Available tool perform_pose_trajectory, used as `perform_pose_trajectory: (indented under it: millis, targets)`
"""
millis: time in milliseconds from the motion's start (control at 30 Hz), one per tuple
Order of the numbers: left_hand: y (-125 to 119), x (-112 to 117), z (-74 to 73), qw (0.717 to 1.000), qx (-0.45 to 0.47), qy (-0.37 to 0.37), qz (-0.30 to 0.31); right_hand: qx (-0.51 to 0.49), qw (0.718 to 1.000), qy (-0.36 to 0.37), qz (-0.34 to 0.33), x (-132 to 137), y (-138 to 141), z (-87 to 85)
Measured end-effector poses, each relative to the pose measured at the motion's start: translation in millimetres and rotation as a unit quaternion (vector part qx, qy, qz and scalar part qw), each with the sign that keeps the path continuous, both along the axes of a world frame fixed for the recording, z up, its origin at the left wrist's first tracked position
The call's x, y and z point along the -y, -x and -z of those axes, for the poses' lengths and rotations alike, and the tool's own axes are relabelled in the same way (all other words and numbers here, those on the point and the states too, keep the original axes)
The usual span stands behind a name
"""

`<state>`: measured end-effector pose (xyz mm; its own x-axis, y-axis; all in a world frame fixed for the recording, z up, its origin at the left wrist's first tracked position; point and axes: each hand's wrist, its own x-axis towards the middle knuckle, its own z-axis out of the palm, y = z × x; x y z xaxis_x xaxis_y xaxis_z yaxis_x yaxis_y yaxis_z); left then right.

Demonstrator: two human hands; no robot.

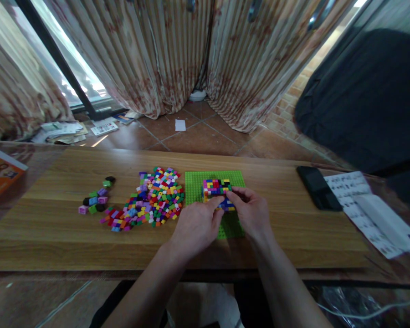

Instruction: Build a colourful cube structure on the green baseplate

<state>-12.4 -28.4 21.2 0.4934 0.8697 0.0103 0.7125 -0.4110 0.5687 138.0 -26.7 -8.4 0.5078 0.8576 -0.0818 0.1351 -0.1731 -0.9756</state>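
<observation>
A block of many-coloured toy bricks [217, 184] stands on a green studded baseplate [193, 182]. My left hand [198, 223] is at the block's near left side, fingers curled, with its index finger laid on the near part of the block. From the right, my right hand [253, 212] closes against the near right edge, thumb and fingertips touching the bricks. The hands hide part of the block's near side. Whether a single loose brick is between the fingertips is too small to make out.
Left of the baseplate lies a large pile of small mixed bricks [164, 196]. Several bigger bricks [93, 200] are farther left. A black phone [318, 187] lies at the right, by a printed sheet [350, 187] and a white device [389, 218]. An orange box [2, 173] sits far left.
</observation>
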Motion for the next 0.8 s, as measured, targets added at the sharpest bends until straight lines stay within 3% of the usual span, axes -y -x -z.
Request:
perform_pose_trajectory:
  millis: [300,433,533,667,800]
  targets:
    - [0,0,0.4,1.000,0.021,0.011,0.000,0.041,0.999,0.015,0.003,1,2,-2.5]
    - [4,-1,-2.7,0.998,0.063,0.029,0.009,-0.033,0.999,0.011,0.008,2,0,-7.1]
    - [18,-9,-6.8,0.990,0.130,0.049,0.006,-0.109,0.993,0.002,0.051,3,-3,-13.6]
    - [50,-28,-8.8,0.986,0.139,0.039,-0.085,-0.146,0.984,-0.025,0.097,4,-7,-17.9]
    - [78,-42,-5.3,0.984,-0.003,-0.017,-0.180,-0.156,0.983,-0.023,0.096,3,-2,-14.5]
